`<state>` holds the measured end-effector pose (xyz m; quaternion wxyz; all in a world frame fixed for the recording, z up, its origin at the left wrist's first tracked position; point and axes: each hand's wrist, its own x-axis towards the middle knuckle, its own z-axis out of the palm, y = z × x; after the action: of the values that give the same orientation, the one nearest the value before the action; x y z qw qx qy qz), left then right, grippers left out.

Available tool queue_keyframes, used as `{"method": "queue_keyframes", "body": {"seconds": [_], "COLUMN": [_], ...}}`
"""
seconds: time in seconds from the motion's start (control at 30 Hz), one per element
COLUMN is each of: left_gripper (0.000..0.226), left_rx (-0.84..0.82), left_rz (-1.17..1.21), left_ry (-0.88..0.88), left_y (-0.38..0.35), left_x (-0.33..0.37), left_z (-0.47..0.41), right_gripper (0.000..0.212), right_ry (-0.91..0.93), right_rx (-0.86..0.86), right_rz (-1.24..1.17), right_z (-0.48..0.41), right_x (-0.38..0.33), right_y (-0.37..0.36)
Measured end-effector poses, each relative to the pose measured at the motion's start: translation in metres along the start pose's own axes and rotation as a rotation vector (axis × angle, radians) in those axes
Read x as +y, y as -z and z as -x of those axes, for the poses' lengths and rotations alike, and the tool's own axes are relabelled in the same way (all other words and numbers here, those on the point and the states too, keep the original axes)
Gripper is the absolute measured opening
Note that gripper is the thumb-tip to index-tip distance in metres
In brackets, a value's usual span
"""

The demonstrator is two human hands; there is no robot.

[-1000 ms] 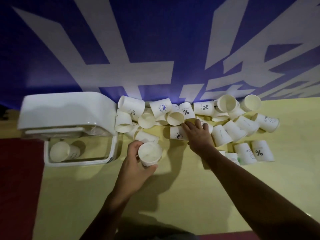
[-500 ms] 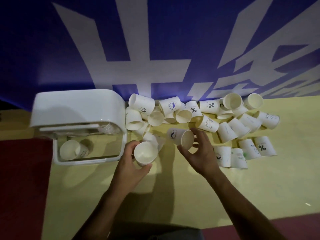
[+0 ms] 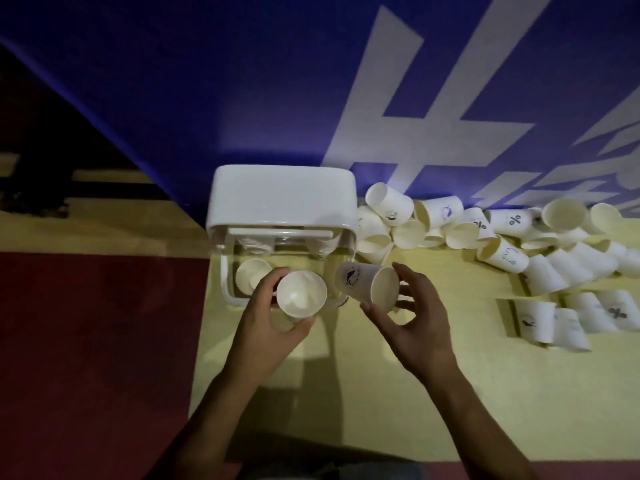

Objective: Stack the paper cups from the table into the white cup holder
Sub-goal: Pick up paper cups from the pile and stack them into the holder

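White plastic forms the cup holder (image 3: 284, 199). It stands on the yellow table (image 3: 381, 393) at 12 o'clock from your hands, with its back at the blue banner (image 3: 207, 98). One inner cup (image 3: 251, 275) stands mouth-up in the holder's open base, toward the 9 o'clock side.

Your left hand (image 3: 263, 327) grips the upright cup (image 3: 301, 297) with fingers and thumb curled round its wall. The cup's mouth faces the camera. It is held over the holder's front edge, at 3 o'clock from the inner cup.

Your right hand (image 3: 415, 323) pinches the tipped cup (image 3: 360, 282) at its rim between thumb and fingers. This cup lies on its side in the air. Its base points to 10 o'clock, toward the holder, and its mouth to 4 o'clock, toward your palm. A blue logo shows on its wall. It sits at 3 o'clock from the upright cup, just beside it, with a narrow gap between them.

The loose cups (image 3: 502, 237) lie piled on the table from 1 to 3 o'clock of your right hand, along the foot of the banner. Most lie on their sides, and several carry a percent mark. A red surface (image 3: 86, 341) borders the table at 9 o'clock.
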<state>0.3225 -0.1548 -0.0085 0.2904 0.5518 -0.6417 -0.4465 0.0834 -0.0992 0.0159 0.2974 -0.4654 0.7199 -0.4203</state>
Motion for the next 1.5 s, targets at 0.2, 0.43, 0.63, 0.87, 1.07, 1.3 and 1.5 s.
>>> {"method": "queue_keyframes", "body": {"seconds": [0.2,0.43,0.63,0.87,1.07,1.3,1.5], "left_gripper": [0.077,0.075,0.082,0.075,0.084,0.036,0.039], "left_rx": [0.136,0.168,0.037,-0.046,-0.109,0.002,-0.020], "left_rz": [-0.017,-0.141,-0.300,-0.359,-0.132,-0.029,-0.110], "left_ry": [-0.002,0.024,0.118,0.066,0.189,0.275,0.269], "left_y": [0.043,0.047,0.043,0.048,0.067,0.069,0.062], "left_x": [-0.031,-0.059,-0.084,-0.102,-0.105,-0.094,-0.097], "left_z": [-0.016,-0.041,-0.051,-0.058,-0.057,-0.062,-0.068], "right_gripper": [0.060,0.058,0.065,0.076,0.077,0.087,0.091], "right_ry": [-0.016,-0.013,-0.041,0.063,0.234,0.210,0.067], "right_rx": [-0.025,-0.022,-0.049,-0.176,-0.311,-0.392,-0.503], "right_rz": [-0.026,0.000,0.007,0.096,0.342,0.502,0.369], "right_z": [0.010,0.015,0.012,-0.008,-0.028,-0.046,-0.049], "right_x": [-0.026,-0.043,-0.045,-0.057,-0.052,-0.025,-0.019], "right_y": [-0.047,-0.064,-0.071,-0.113,-0.164,-0.200,-0.211]}}
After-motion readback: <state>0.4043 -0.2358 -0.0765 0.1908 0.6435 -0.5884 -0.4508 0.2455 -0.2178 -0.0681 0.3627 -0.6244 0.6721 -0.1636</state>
